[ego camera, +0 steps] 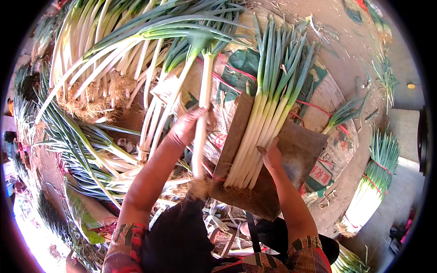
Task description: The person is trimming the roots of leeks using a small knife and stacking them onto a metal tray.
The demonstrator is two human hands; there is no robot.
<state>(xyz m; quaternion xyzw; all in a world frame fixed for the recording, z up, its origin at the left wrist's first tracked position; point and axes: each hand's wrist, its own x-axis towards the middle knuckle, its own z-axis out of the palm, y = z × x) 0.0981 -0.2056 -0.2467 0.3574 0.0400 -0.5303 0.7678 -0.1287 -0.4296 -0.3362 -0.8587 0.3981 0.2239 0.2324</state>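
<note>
My left hand point(194, 124) is closed around the white stalk of a large green onion point(206, 82), its roots hanging low and blurred, its green leaves up at the top. Several trimmed green onions point(261, 133) lie side by side in a worn metal tray point(298, 146), roots at the tray's near end and leaves reaching past its far end. My right hand point(272, 153) rests at the right edge of these stalks, thumb and a fingertip against them; whether it grips any cannot be told. Red plastic ties point(314, 105) run beneath the tray.
A big heap of green onions point(99, 61) with tangled roots fills the upper left. More onions point(92, 170) lie to the left. A tied bundle point(370, 184) is at the right. Printed sacking point(336, 150) lies under the tray, with peeled leaves point(222, 221) on the near side.
</note>
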